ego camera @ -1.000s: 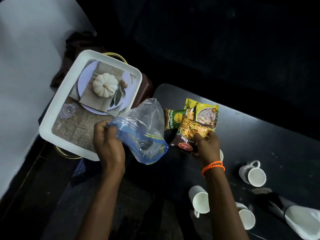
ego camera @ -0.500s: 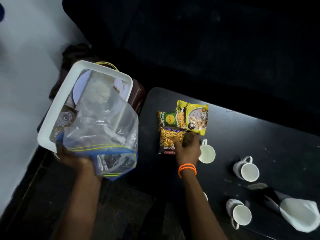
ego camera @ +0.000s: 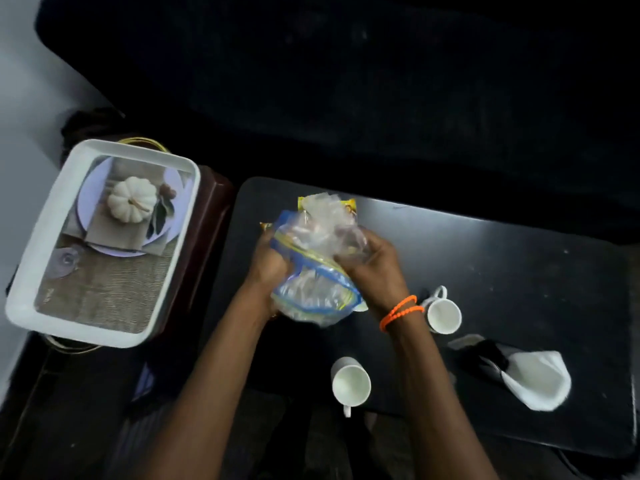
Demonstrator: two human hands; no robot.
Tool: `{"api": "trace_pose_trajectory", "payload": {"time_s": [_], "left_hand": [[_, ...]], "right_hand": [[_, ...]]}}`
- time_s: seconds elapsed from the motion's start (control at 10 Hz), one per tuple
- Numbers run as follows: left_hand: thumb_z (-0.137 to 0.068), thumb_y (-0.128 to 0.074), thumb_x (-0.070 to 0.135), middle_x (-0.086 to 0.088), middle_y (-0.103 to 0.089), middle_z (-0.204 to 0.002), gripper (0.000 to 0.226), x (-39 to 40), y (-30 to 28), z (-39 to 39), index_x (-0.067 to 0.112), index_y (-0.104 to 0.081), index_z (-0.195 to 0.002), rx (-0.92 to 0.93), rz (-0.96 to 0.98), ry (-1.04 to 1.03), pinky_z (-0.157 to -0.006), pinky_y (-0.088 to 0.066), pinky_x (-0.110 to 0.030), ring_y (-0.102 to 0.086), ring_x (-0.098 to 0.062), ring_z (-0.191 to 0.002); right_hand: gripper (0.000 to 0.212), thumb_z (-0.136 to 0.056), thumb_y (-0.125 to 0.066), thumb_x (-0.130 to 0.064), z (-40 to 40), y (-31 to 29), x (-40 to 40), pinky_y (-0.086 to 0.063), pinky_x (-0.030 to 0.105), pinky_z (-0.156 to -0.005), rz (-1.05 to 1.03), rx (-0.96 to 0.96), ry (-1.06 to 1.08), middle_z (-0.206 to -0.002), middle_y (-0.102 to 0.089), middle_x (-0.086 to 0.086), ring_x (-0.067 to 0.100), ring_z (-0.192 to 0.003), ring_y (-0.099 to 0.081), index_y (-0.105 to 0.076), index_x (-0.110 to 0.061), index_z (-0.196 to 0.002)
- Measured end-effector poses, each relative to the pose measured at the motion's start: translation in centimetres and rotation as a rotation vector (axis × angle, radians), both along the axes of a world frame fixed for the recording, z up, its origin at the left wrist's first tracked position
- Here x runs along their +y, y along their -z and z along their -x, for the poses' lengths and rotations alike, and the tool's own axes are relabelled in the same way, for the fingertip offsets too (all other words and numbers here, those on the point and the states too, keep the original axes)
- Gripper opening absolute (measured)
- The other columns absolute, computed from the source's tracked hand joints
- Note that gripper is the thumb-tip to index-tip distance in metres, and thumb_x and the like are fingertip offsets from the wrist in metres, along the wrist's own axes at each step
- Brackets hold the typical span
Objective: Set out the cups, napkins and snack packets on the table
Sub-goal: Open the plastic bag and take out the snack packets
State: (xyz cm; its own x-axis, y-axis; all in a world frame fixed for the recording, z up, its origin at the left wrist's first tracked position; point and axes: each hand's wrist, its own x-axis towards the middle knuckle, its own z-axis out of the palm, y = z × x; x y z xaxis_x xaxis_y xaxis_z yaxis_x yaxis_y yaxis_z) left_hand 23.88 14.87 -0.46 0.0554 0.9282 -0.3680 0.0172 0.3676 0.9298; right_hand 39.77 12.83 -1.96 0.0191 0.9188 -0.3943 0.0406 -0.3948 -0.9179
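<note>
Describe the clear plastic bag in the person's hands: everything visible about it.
The clear plastic zip bag with blue and yellow seal strips looks thin, crinkled and bunched. The left hand and right hand each grip a side, holding it above the black table. It hides most of the yellow snack packets behind it. Its contents are unclear.

We see a dim room. A pale grey wall (ego camera: 20, 98) fills the upper left. A glossy black rectangular table (ego camera: 502, 258) with rounded corners catches faint light. Beside it a dark reddish-brown stool (ego camera: 211, 216) stands on dark floor (ego camera: 69, 427). Beyond lies near-black shadow.
</note>
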Motion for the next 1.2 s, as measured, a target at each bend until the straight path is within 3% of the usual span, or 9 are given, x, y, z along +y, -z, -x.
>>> {"api": "trace_pose_trajectory", "payload": {"time_s": [0.1,0.2,0.4,0.5,0.6,0.7,0.9,1.1,1.2], "left_hand": [[-0.104,-0.048,0.015,0.0,-0.07,-0.101,0.02,1.1,0.9,-3.8,0.022,-0.061,-0.117,-0.411,0.299,-0.367,-0.083,-0.055,-0.033,-0.068,-0.018,-0.09],[-0.091,-0.049,0.028,-0.001,-0.076,-0.081,0.03,-0.7,0.6,-7.8,0.01,-0.067,-0.108,-0.513,0.312,-0.074,-0.074,-0.059,-0.026,-0.073,-0.014,-0.076],[-0.102,-0.054,-0.002,0.007,-0.063,-0.119,0.036,-1.5,0.3,-15.0,0.015,-0.048,-0.133,-0.079,0.032,0.075,-0.086,-0.052,-0.011,-0.065,0.015,-0.095],[-0.092,-0.065,-0.008,0.012,-0.061,-0.109,0.043,-1.4,1.0,-17.5,0.015,-0.052,-0.125,0.035,-0.071,0.051,-0.078,-0.047,-0.004,-0.062,0.02,-0.086],[-0.091,-0.061,-0.007,0.007,-0.063,-0.107,0.037,0.0,1.4,-19.5,0.022,-0.056,-0.114,0.129,-0.014,-0.086,-0.081,-0.051,-0.022,-0.065,0.002,-0.09],[-0.091,-0.056,-0.003,-0.001,-0.064,-0.094,0.023,-0.2,1.4,-22.8,0.018,-0.057,-0.1,0.248,-0.048,0.016,-0.079,-0.048,-0.032,-0.061,-0.018,-0.084],[-0.077,-0.061,0.008,-0.003,-0.064,-0.099,0.033,-2.1,1.5,-28.7,0.02,-0.057,-0.108,-0.072,0.157,0.431,-0.073,-0.055,-0.029,-0.062,-0.019,-0.087],[-0.088,-0.081,0.024,0.005,-0.059,-0.149,0.068,-1.2,2.4,-31.1,0.042,-0.053,-0.147,-0.471,0.402,0.834,-0.099,-0.057,-0.039,-0.063,-0.024,-0.132],[-0.085,-0.082,0.008,0.005,-0.069,-0.134,0.062,-3.1,3.2,-34.8,0.033,-0.063,-0.137,-0.13,0.101,0.904,-0.093,-0.061,-0.033,-0.069,-0.015,-0.119]], "right_hand": [[0.022,-0.08,-0.065,0.021,-3.1,-0.2,0.2,-0.054,0.023,-0.055,0.084,0.161,0.231,-0.069,-0.074,-0.003,0.008,-0.059,-0.066,-0.073,0.002,-0.09],[0.015,-0.079,-0.068,0.02,-4.6,-0.8,0.3,-0.051,0.022,-0.053,0.121,0.165,0.29,-0.064,-0.069,0.004,0.011,-0.056,-0.061,-0.071,0.005,-0.081],[0.019,-0.086,-0.074,-0.008,-10.5,-0.6,0.2,-0.047,0.041,-0.066,0.078,-0.589,0.095,-0.068,-0.06,0.007,0.01,-0.076,-0.042,-0.069,0.006,-0.074],[0.005,-0.082,-0.072,0.002,-13.4,-2.1,-1.5,-0.053,0.038,-0.068,0.084,-0.428,0.114,-0.083,-0.072,0.018,0.021,-0.075,-0.061,-0.072,-0.003,-0.082],[0.062,-0.073,-0.084,0.004,-17.2,-3.7,-4.6,-0.059,0.028,-0.071,0.035,-0.07,0.304,-0.123,-0.065,0.008,0.018,-0.084,-0.069,-0.064,-0.015,-0.129],[0.115,-0.059,-0.098,-0.014,-19.0,-4.5,-6.7,-0.057,0.025,-0.094,-0.056,-0.291,0.067,-0.152,-0.036,-0.007,0.012,-0.121,-0.06,-0.035,-0.038,-0.153],[0.055,-0.06,-0.096,-0.005,-23.0,-3.3,-8.1,-0.054,0.021,-0.084,-0.071,-0.401,0.328,-0.109,-0.075,0.001,0.008,-0.094,-0.069,-0.077,-0.013,-0.111],[0.036,-0.067,-0.091,-0.001,-27.8,-1.9,-11.0,-0.062,0.036,-0.062,0.108,0.151,0.934,-0.092,-0.075,0.03,0.028,-0.073,-0.069,-0.072,0.011,-0.095],[0.026,-0.076,-0.084,0.002,-30.2,-1.3,-13.1,-0.06,0.04,-0.071,0.118,0.079,0.963,-0.09,-0.073,0.018,0.025,-0.076,-0.068,-0.07,0.005,-0.099]]}}
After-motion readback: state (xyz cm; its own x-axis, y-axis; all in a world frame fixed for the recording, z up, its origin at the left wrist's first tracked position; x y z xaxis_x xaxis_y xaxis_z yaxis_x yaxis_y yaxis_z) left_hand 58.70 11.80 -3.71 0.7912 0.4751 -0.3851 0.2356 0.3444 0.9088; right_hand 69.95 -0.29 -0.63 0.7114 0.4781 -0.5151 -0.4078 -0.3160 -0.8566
